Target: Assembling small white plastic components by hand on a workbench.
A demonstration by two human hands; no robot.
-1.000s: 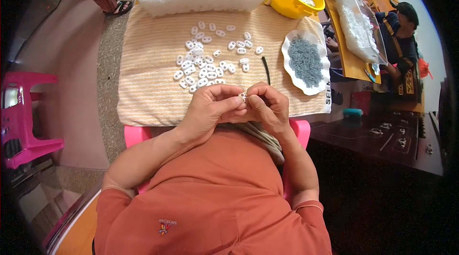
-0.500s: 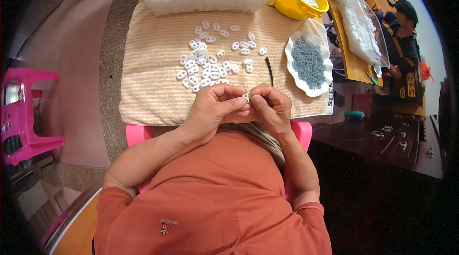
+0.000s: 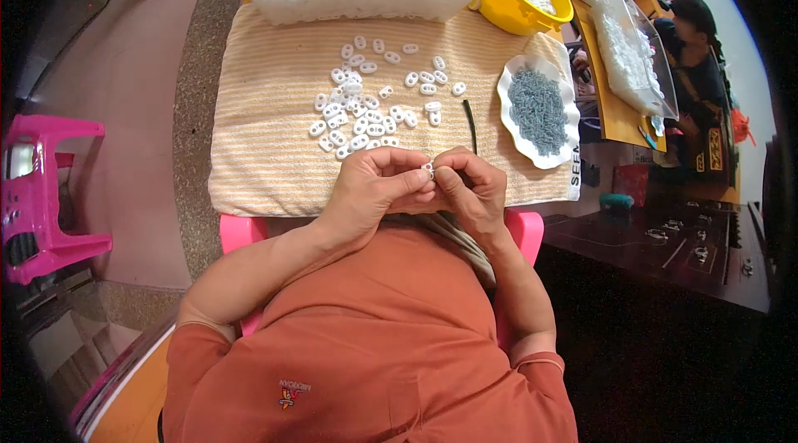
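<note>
Close to the front edge of the towel, my left hand (image 3: pixel 384 180) pinches a small white two-holed plastic piece (image 3: pixel 428 170) between thumb and forefinger. My right hand (image 3: pixel 470 189) is closed against the same piece from the right; whether its fingertips also hold something tiny is hidden. Just beyond my hands lies a loose scatter of matching white two-holed pieces (image 3: pixel 359 125). A thin black stick-like tool (image 3: pixel 470 125) rests on the towel past my right hand. To its right, a white scalloped dish (image 3: pixel 504 86) carries many small grey-blue cylindrical bits (image 3: pixel 539 112).
A clear bin (image 3: pixel 366 11) heaped with white pieces stands at the back of the striped towel (image 3: pixel 274 94), beside a yellow basin (image 3: pixel 517 24) of them. At right, a person (image 3: pixel 698 52) sits by another clear bin (image 3: pixel 625 61). A pink stool (image 3: pixel 46 194) stands left.
The view has shifted very slightly. Both hands keep the same pinch on the small white piece, and the things on the towel stay in place.
</note>
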